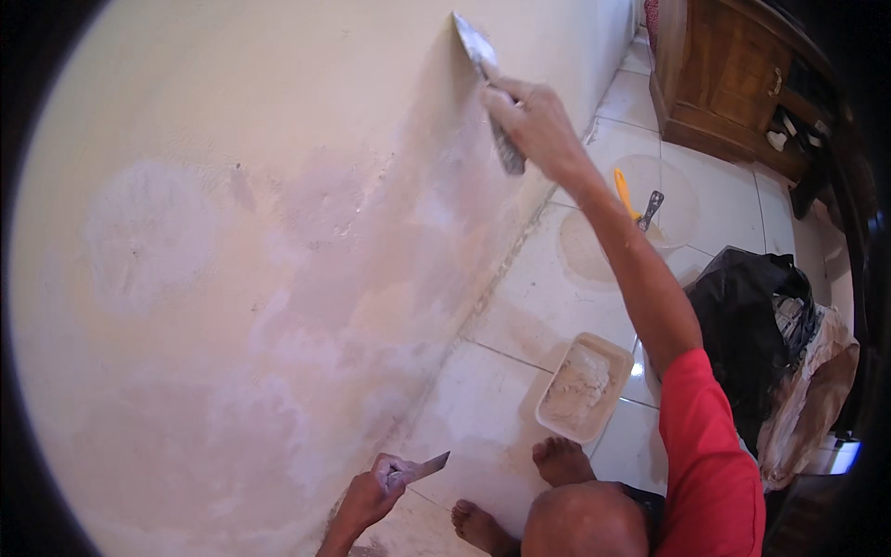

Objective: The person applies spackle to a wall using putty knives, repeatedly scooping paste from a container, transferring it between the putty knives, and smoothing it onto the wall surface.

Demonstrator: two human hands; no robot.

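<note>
My right hand [534, 121] grips a putty knife [475, 42], reaching up with its metal blade at the cream wall [186, 84], which bears pale patches of filler. Low at the bottom of the view, my left hand [376, 492] is closed on a small flat scraper [429, 467], its blade pointing right. A rectangular cream tray [620, 357] of white putty sits on the tiled floor beside my bare feet [557, 457].
Two more tools, a yellow-handled one [623, 190] and a black-handled one [652, 209], lie near round powdery marks on the tiles [515, 297]. A wooden cabinet [705, 74] stands at upper right; a black bag [742, 306] and crumpled brown sack [807, 399] lie at right.
</note>
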